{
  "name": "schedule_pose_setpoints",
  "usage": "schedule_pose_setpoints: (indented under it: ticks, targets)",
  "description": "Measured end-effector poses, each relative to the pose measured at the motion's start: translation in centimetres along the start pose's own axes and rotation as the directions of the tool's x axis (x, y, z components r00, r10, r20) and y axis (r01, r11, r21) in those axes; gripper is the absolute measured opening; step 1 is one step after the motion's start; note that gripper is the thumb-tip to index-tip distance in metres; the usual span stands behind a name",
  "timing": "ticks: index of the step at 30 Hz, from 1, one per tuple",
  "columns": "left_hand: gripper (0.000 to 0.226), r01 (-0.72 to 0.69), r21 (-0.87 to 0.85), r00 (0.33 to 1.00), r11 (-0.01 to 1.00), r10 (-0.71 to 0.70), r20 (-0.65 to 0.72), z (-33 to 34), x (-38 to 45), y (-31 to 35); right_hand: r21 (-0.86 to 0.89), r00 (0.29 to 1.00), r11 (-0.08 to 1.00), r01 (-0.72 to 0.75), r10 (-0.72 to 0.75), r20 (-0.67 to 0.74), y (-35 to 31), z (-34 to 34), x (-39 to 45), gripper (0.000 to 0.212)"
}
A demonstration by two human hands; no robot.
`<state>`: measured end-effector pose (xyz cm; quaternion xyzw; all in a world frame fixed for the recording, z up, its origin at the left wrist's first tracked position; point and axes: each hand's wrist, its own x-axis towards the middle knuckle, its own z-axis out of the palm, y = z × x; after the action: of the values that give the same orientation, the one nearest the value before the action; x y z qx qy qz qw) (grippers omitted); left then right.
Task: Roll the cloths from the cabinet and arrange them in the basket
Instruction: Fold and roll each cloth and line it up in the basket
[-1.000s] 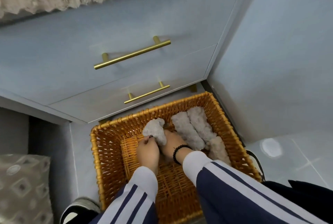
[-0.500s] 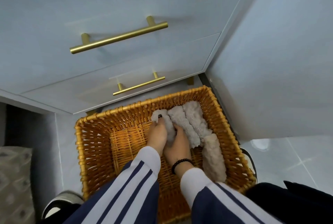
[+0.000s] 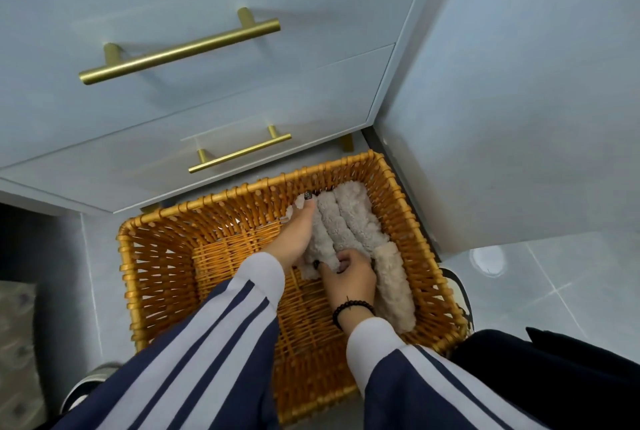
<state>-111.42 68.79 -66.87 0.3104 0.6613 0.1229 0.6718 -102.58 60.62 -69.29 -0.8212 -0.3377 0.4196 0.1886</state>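
Observation:
An orange wicker basket [image 3: 152, 277] stands on the floor in front of the cabinet. Several rolled fluffy beige cloths lie side by side along its right side. My left hand [image 3: 294, 239] lies stretched along the left flank of the newest rolled cloth [image 3: 320, 239], fingers straight and pressing it against its neighbour [image 3: 353, 221]. My right hand [image 3: 349, 277] pinches the near end of that same roll between thumb and curled fingers. Another roll [image 3: 394, 294] lies by the right wall.
A pale blue cabinet with two drawers and brass bar handles [image 3: 180, 52] [image 3: 239, 152] rises just behind the basket. A wall [image 3: 519, 100] closes the right side. Tiled floor [image 3: 554, 284] shows at right, my shoes [image 3: 86, 391] beside the basket, a patterned cushion [image 3: 14, 343] at left.
Both hands carried the roll right and set it down against the other rolls. My left hand went from gripping to flat along its side; my view dropped closer to the basket.

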Motion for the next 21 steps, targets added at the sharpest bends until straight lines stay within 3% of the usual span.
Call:
schedule_pose_setpoints:
  ticks: [3,7,11,21]
  targets:
    - [0.066,-0.036,-0.049,0.998,0.998,0.033,-0.051,0.0,-0.4,0.5,-0.007,1.000,1.000,-0.009,0.009,0.022,-0.2,0.1,-0.3,0.027]
    - [0.078,-0.001,-0.092,0.996,0.996,-0.007,-0.088,-0.3,-1.1,-0.2,-0.095,0.998,0.995,-0.028,0.032,0.049,-1.2,-0.5,-1.2,0.030]
    - [0.074,0.001,-0.091,0.983,0.996,-0.018,-0.185,-1.6,-2.2,-0.9,-0.163,1.000,0.986,-0.018,0.018,0.003,-2.9,-1.7,-2.0,0.026]
    - [0.063,-0.090,-0.102,0.973,0.991,0.066,-0.219,-3.3,-11.0,1.9,-0.129,0.991,0.983,0.133,-0.130,0.036,-6.3,-5.9,-6.8,0.004]
